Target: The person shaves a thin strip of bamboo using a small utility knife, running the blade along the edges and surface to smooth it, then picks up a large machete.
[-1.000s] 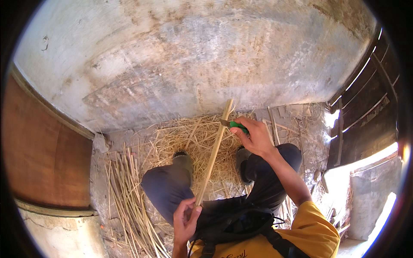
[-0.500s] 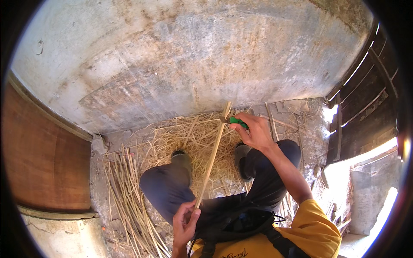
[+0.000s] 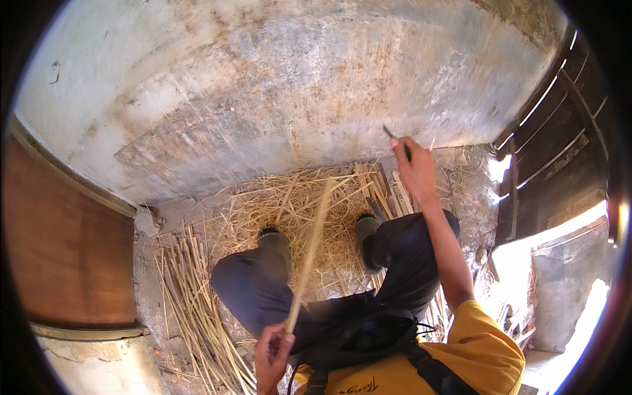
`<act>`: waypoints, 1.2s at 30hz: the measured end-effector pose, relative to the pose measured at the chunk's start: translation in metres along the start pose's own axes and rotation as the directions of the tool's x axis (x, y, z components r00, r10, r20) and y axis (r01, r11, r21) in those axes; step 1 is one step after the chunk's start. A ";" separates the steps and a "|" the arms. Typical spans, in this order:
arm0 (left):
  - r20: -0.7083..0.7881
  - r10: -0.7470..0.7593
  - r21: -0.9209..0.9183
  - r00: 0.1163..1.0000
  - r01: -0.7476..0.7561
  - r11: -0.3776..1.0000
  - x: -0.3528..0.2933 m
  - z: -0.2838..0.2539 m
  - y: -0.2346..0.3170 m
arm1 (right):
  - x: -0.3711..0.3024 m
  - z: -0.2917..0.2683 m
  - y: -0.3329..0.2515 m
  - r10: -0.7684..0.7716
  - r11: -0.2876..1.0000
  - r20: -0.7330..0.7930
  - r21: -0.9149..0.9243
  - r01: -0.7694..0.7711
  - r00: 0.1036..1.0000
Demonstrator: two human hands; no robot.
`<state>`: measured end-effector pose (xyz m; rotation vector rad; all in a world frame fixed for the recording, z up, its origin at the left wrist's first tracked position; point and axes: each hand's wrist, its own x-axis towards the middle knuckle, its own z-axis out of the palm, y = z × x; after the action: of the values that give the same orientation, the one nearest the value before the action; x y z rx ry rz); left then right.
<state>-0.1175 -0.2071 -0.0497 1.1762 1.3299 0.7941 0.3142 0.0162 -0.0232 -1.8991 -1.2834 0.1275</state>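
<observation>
My left hand (image 3: 272, 357), low in front of me, is closed around the near end of a long pale bamboo strip (image 3: 309, 257). The strip slants up and away between my knees, its far part blurred by motion. Up and to the right, my right hand (image 3: 417, 172) grips a small green-handled knife (image 3: 408, 154) whose dark blade points up and left toward the wall. Knife and strip are apart.
Curly pale shavings (image 3: 283, 204) cover the floor between my boots (image 3: 367, 230). A bundle of thin strips (image 3: 197, 309) lies at left, with more strips (image 3: 380, 191) by my right boot. Beyond stands a stained wall (image 3: 316, 92); a brown wooden panel (image 3: 69, 237) is at left.
The knife has left the bamboo strip as my right hand moved up and right. The strip's far end has dropped toward me and left; my left hand is slightly lower, still holding it.
</observation>
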 end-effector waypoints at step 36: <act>0.195 0.106 -0.308 0.975 -0.042 0.951 0.097 0.055 0.054 | -0.103 0.026 -0.041 -0.683 0.697 0.199 0.466 0.545 0.703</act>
<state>-0.0407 -0.1107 -0.0358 1.0375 0.9565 0.8684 0.2223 -0.0465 -0.0476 -1.0458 -1.9436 0.3477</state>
